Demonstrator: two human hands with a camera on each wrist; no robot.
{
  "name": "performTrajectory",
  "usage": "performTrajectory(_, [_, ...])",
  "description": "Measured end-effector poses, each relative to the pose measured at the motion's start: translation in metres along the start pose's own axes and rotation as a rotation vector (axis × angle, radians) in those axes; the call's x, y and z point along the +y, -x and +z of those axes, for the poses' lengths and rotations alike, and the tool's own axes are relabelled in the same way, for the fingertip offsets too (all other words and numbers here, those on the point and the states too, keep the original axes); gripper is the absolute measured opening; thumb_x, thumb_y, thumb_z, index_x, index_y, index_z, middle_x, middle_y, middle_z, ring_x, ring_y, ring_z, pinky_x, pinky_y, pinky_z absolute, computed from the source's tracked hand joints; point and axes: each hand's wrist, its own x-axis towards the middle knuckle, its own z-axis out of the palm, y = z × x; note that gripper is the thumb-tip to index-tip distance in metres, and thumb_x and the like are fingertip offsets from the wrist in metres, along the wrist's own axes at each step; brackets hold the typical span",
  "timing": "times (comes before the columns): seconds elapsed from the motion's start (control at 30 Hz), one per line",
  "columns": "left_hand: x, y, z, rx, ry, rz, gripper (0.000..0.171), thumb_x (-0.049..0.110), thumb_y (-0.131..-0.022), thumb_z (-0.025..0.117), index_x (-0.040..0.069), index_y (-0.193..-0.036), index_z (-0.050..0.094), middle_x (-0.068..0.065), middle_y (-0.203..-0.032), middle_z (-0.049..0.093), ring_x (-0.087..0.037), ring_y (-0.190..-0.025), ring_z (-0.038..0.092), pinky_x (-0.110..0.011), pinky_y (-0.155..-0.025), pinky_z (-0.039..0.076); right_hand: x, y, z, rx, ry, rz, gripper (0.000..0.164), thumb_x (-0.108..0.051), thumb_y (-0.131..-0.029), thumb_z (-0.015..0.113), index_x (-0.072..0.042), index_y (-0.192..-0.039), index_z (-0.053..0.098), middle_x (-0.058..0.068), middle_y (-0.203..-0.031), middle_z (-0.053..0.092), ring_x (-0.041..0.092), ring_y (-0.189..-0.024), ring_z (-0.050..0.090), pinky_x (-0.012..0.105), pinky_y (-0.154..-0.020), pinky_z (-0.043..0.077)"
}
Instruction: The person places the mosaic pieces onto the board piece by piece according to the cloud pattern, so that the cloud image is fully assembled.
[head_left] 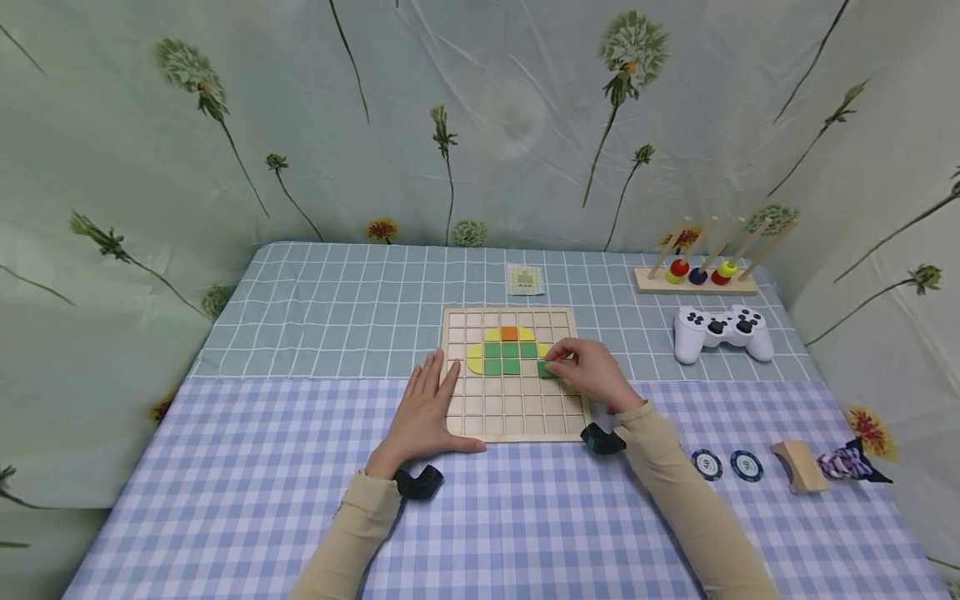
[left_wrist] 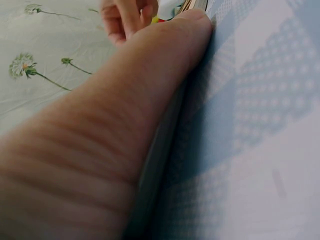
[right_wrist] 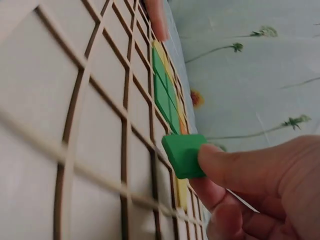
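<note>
Right hand [head_left: 592,371] grips a green tile [right_wrist: 182,155] between thumb and fingers, over the right half of the grid board [head_left: 493,406], tile not yet seated. Left hand [head_left: 423,414] grasps nothing: fingers extended at the board's left edge, thumb along the near edge. Done: orange square [head_left: 510,333], green squares [head_left: 511,367] and yellow pieces [head_left: 475,359] set toward the far edge. Left, as judged: seating the held tile; cells nearer the near edge are bare, further placements unclear.
</note>
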Motion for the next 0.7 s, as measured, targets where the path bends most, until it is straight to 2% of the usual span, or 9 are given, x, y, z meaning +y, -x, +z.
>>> performTrajectory(0.2, [0.001, 0.0, 0.0, -0.008, 0.013, -0.003, 0.128, 0.077, -0.06, 0.068, 0.007, -0.152, 0.015, -0.018, -0.157, -0.001, -0.028, -0.143, -0.006, -0.04, -0.114, -0.004, -0.006, -0.011, 0.015, 0.006, 0.013, 0.043, 0.008, -0.014, -0.083, 0.073, -0.008, -0.085, 0.07, -0.001, -0.075, 0.063, 0.015, -0.059, 0.048, 0.029, -0.055, 0.039])
performTrajectory(0.47, [0.001, 0.0, -0.001, -0.004, 0.014, -0.003, 0.128, 0.077, -0.059, 0.068, 0.007, -0.152, 0.015, -0.018, -0.157, -0.001, -0.028, -0.143, -0.006, -0.04, -0.114, -0.004, -0.012, -0.015, 0.018, -0.019, 0.085, 0.06, 0.009, -0.018, -0.083, 0.074, -0.011, -0.084, 0.069, -0.004, -0.073, 0.062, 0.014, -0.067, 0.055, 0.031, -0.06, 0.043])
performTrajectory(0.7, [0.0, 0.0, 0.0, 0.001, 0.008, -0.004, 0.128, 0.077, -0.059, 0.068, 0.007, -0.152, 0.015, -0.018, -0.157, -0.001, -0.028, -0.143, -0.006, -0.04, -0.114, -0.003, -0.013, -0.016, 0.022, 0.016, 0.152, 0.062, 0.008, -0.019, -0.082, 0.075, -0.014, -0.078, 0.071, -0.006, -0.071, 0.061, 0.014, -0.065, 0.054, 0.03, -0.056, 0.042])
